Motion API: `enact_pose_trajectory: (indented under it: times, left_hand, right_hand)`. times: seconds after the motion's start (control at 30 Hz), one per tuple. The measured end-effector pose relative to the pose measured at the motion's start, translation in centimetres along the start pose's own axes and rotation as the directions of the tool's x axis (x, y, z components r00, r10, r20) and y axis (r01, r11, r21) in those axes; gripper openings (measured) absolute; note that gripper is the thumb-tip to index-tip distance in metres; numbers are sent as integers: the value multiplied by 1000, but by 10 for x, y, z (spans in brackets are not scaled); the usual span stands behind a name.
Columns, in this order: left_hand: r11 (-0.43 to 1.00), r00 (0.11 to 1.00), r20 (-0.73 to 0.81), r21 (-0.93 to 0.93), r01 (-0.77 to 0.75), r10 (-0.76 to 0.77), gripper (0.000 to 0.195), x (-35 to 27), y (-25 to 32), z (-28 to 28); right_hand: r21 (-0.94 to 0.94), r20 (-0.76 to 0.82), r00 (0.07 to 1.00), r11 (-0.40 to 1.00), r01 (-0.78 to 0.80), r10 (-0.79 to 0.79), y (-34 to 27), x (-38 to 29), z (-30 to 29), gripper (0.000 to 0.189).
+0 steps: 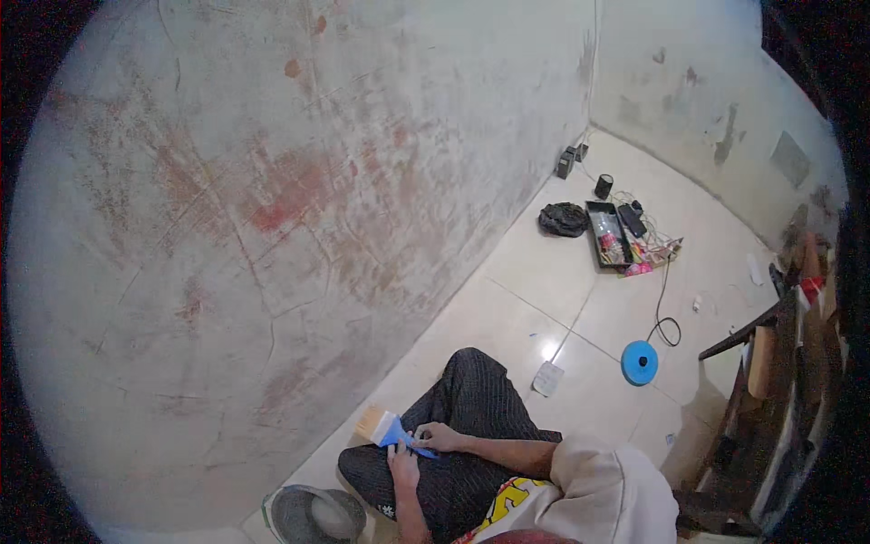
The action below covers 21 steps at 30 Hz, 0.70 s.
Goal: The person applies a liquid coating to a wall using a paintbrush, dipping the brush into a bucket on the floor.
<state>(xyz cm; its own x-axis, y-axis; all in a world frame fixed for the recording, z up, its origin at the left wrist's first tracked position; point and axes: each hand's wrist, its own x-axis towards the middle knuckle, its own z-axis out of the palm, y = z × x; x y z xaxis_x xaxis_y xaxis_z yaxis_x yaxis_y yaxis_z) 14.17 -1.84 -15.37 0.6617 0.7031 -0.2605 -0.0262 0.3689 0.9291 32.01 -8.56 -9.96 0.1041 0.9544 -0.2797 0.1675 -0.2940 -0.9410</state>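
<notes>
A wide paintbrush (389, 430) with pale bristles and a blue handle lies over my crossed legs in dark striped trousers, its bristles pointing up and left toward the wall. My left hand (404, 465) grips it from below, near where the handle meets the head. The fingers of my right hand (437, 436) close on the handle further along. Beside my knee, at the bottom, stands a grey bucket (280, 511); what it holds is unclear.
A stained, cracked wall (272, 204) rises close on the left. On the tiled floor are a blue kettle base (639, 363) with a cord, a pale square piece (548, 379), a black tray (598, 234) of small items and a black bag (563, 219). Wooden furniture (761, 360) stands right.
</notes>
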Motion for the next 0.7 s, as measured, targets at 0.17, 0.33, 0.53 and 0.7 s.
enact_pose_trajectory:
  times: [0.17,0.33,0.53,0.7]
  left_hand:
    - [999,962,-273,-46,-5,-7,45,-7,14,13]
    - [786,980,-196,599,156,-45,34,-5,87,60]
    - [986,981,-196,-165,-15,-18,30,-15,95,61]
    - [794,967,-250,-597,-117,-45,35,-16,58,38]
  right_hand:
    - [-164,-14,994,981,104,-108,-6,4,14,31]
    - [-4,-69,987,989,145,-145,2,-4,6,20]
    - [-29,-182,977,994,105,-108,-67,-27,-1,17]
    - [-210,-567,800,973,91,-197,-132,-11,-51,28]
